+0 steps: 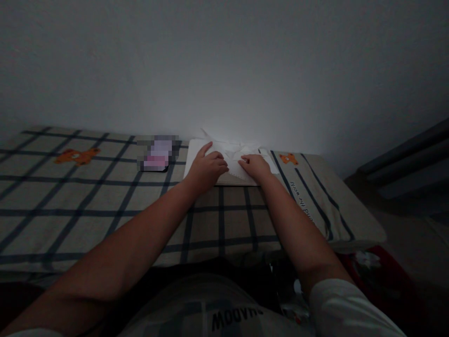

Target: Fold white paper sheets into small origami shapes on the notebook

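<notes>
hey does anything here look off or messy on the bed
Nothing spilled or broken. The white sheet under both hands looks crumpled, with thin strips sticking up at its far edge. A small object beside it on the checked cover is blurred beyond recognition.

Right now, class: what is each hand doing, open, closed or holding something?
Left hand: fingers curled, pressing on the white cloth.
Right hand: fingers curled on the same cloth; a real grip cannot be told.

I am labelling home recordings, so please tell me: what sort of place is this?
Probably a bedroom: a bed with a checked sheet printed with bears stands against a plain wall. Both hands, left hand and right hand, rest on white paper there.
</notes>
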Demonstrator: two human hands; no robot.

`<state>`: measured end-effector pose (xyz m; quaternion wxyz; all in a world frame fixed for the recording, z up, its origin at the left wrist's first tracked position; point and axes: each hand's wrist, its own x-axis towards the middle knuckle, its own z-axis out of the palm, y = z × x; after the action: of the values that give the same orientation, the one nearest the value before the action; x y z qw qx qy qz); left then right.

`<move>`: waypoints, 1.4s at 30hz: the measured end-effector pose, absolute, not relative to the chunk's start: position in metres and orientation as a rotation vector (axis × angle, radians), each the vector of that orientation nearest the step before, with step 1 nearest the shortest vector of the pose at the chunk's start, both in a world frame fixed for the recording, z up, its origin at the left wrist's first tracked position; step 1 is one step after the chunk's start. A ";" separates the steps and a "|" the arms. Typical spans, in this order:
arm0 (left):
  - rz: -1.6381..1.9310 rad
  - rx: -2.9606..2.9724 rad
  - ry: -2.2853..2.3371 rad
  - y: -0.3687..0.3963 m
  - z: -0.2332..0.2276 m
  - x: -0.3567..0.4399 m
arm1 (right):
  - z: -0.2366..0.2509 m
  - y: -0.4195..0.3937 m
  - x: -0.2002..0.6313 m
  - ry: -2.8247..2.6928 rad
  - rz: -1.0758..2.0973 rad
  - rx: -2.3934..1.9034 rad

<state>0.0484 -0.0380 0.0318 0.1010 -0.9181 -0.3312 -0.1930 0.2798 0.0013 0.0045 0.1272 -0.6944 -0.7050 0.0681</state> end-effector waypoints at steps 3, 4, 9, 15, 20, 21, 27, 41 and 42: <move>-0.666 -2.684 -0.950 -0.039 0.032 0.047 | 0.004 0.001 0.280 -2.043 0.198 -2.008; -0.701 -2.670 -0.940 -0.039 0.032 0.046 | 0.004 0.001 0.280 -2.037 0.199 -2.001; -0.833 -2.621 -0.910 -0.044 0.035 0.044 | 0.004 0.001 0.280 -2.012 0.209 -1.975; -0.898 -2.616 -0.983 -0.043 0.032 0.045 | 0.003 0.001 0.281 -2.010 0.222 -1.986; -1.030 -2.477 -1.161 -0.045 0.032 0.045 | 0.002 0.002 0.281 -2.022 0.228 -1.981; -1.049 -2.459 -1.193 -0.046 0.031 0.046 | 0.002 0.002 0.281 -2.023 0.233 -1.987; -1.498 -2.371 -1.381 -0.034 0.007 0.055 | 0.002 0.002 0.280 -2.022 0.249 -2.008; -1.630 -2.800 -1.539 -0.017 -0.032 0.065 | 0.008 -0.004 0.275 -2.051 0.195 -1.976; -1.545 -2.798 -1.525 -0.016 -0.034 0.063 | 0.009 -0.004 0.274 -2.058 0.175 -1.942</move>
<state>0.0635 -0.0157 -0.0335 -0.1983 -0.7744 -0.4220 -0.4276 0.2743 -0.0039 0.0092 0.1528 -0.6770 -0.7173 0.0610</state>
